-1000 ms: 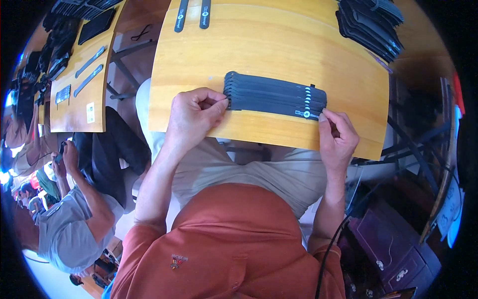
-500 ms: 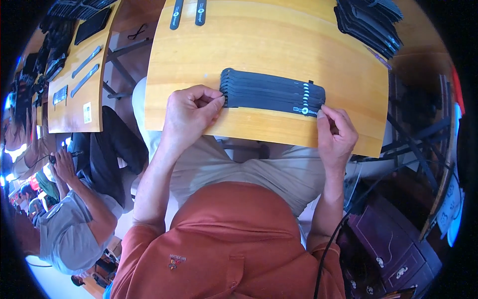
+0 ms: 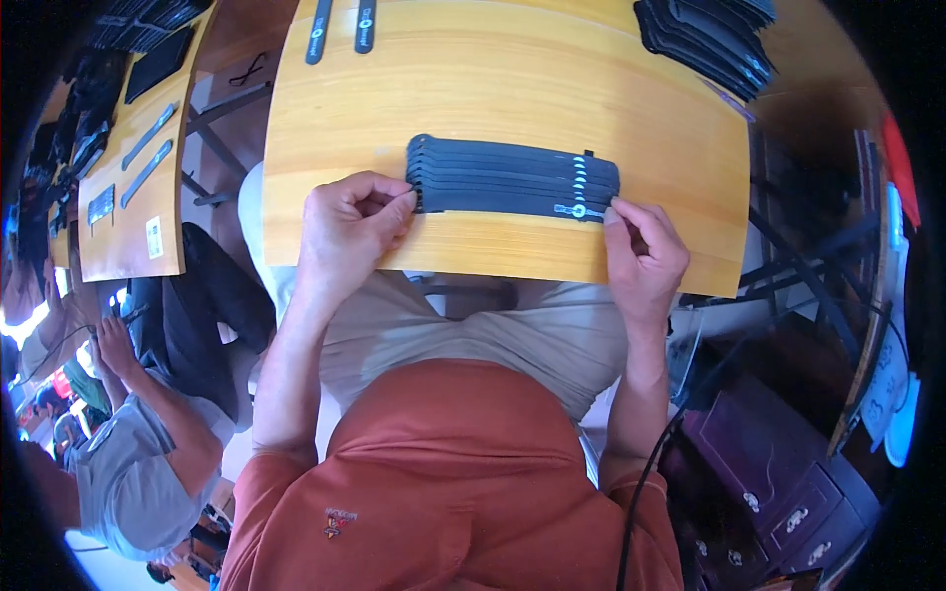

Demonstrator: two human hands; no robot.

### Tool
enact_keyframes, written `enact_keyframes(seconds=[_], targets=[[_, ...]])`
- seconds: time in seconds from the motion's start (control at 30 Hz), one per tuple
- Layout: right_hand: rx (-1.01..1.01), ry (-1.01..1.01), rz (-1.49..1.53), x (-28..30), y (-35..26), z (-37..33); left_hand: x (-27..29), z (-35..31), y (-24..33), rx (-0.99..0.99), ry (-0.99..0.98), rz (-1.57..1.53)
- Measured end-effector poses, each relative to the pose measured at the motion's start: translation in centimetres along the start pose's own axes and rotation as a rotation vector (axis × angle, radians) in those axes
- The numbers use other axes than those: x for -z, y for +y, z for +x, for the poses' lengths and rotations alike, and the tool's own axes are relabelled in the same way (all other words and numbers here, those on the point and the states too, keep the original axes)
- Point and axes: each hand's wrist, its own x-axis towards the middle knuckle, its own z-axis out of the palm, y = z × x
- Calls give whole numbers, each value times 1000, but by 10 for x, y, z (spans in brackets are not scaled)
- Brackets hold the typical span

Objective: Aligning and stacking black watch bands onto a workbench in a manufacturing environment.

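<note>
Several dark blue-grey straps (image 3: pixel 493 179) lie overlapped in a fanned row on the wooden table, each showing a small pale printed mark near its right end. At the left end of the nearest strap, my left hand (image 3: pixel 355 231) is closed, thumb and forefinger pinching its edge. My right hand (image 3: pixel 642 251) pinches the right end of that same nearest strap, by its lower corner. The fingertips partly cover both ends. A small black tab sticks up from the far edge of the row, toward the right.
Two loose straps (image 3: pixel 365 25) lie at the table's far left. A tall pile of dark straps (image 3: pixel 705 44) stands at the far right, with a thin purple tool (image 3: pixel 727 98) beside it. To the left, a person sits at another table (image 3: pixel 133 236) holding straps.
The whole view has shifted, so table, straps and hands appear slightly further left. Both hands keep the same grip on the nearest strap, and the row looks unchanged.
</note>
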Motion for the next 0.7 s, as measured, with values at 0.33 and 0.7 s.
enact_keyframes(seconds=[0.33, 0.7], targets=[[8, -13, -10, 2, 2, 0, 0, 2, -7, -18, -4, 6], [-2, -4, -18, 1, 0, 1, 1, 1, -3, -26, -4, 37]])
